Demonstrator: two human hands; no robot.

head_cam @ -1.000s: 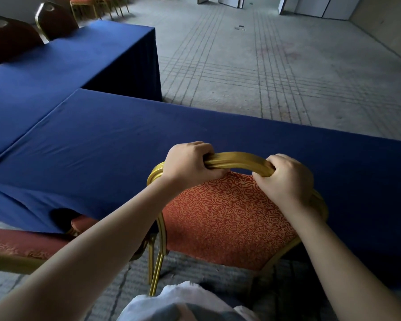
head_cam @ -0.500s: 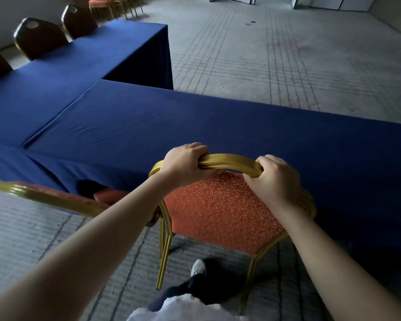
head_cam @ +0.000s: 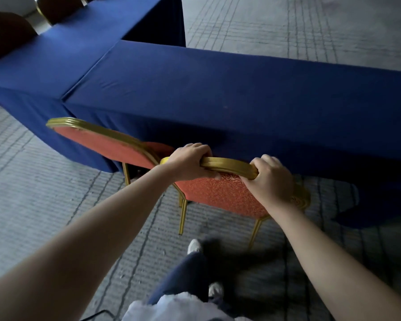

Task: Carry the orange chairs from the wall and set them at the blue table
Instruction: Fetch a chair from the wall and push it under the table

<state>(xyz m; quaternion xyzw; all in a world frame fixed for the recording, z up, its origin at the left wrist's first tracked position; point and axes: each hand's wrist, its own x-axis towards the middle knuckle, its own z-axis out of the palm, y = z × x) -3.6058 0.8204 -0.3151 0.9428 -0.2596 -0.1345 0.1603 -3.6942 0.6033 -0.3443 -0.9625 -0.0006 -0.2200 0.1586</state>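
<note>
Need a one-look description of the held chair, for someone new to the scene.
Find the long blue table crossing the view; two orange, gold-framed chairs stand at its near side. The right chair, nearest the camera, is the one. Only it has the left hand and right hand gripping its top rail; the left chair is untouched.

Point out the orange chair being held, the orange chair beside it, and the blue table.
held orange chair (head_cam: 222, 198), head view, patterned backrest fabric
neighbouring orange chair (head_cam: 107, 144), head view, orange backrest panel
blue table (head_cam: 218, 89), head view, bare cloth top
</note>
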